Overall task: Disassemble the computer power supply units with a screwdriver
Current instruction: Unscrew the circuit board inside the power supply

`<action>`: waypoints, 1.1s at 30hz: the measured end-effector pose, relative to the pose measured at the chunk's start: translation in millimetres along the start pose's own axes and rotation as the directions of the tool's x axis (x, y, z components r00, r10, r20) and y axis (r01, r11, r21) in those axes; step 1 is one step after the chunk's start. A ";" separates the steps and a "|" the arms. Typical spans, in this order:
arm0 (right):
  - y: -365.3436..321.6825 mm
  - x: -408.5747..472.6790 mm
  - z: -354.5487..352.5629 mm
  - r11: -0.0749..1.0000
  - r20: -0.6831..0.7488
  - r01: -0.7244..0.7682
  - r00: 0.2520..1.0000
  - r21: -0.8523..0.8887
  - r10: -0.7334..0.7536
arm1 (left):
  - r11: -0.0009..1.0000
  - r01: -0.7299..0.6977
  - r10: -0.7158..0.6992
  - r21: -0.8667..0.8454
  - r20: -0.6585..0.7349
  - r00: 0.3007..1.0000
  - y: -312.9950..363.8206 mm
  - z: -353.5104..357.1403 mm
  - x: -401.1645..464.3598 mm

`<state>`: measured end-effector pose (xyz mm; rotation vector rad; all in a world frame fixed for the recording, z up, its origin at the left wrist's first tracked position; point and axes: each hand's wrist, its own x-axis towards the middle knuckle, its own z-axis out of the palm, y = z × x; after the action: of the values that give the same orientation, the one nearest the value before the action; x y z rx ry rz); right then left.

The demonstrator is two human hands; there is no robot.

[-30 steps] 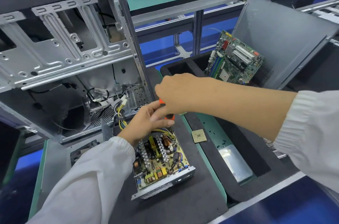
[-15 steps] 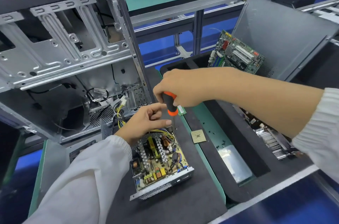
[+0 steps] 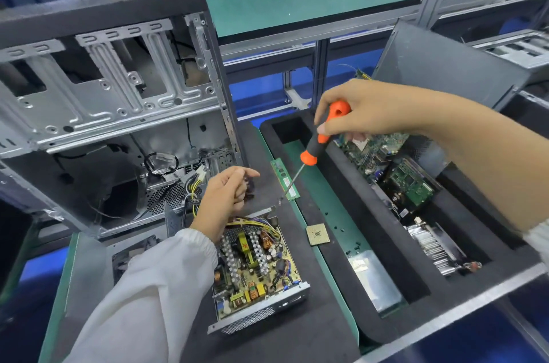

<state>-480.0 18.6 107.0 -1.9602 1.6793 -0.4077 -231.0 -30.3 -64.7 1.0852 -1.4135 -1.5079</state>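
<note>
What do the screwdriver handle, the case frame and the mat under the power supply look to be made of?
Screwdriver: handle looks like moulded plastic or rubber, matte orange and black; shaft bright metal.
Case frame: stamped sheet metal, dull silver, with pressed ribs and punched holes.
Mat: probably dark foam or rubber, matte with a fine texture; which one is unclear.

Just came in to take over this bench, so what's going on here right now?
A person is stripping down an opened power supply unit that lies on the black mat, its circuit board exposed. The right hand grips an orange-and-black screwdriver, held in the air with its tip above a green memory stick. The left hand hovers above the unit with fingers curled, perhaps around something small. An empty computer case stands behind.
</note>
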 end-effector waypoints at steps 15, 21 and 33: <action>25.4 -0.4 39.1 0.794 -0.088 -0.136 0.969 0.593 0.231 | 0.843 0.307 -0.291 -0.442 0.105 0.951 28.1 -13.3 -49.9; 28.1 2.1 81.8 0.514 0.052 -0.200 0.956 0.834 0.287 | 0.794 0.241 -0.321 -0.557 -0.047 0.946 25.1 -56.3 -78.7; -20.0 -15.5 193.2 0.266 0.475 -0.471 0.878 0.841 0.054 | 0.845 0.120 -0.441 -0.520 -0.552 0.708 -38.5 -155.4 -194.6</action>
<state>-361.7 72.6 -38.1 -0.7215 1.0212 -0.6609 -20.2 105.3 -91.6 1.3888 -0.3739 -1.3537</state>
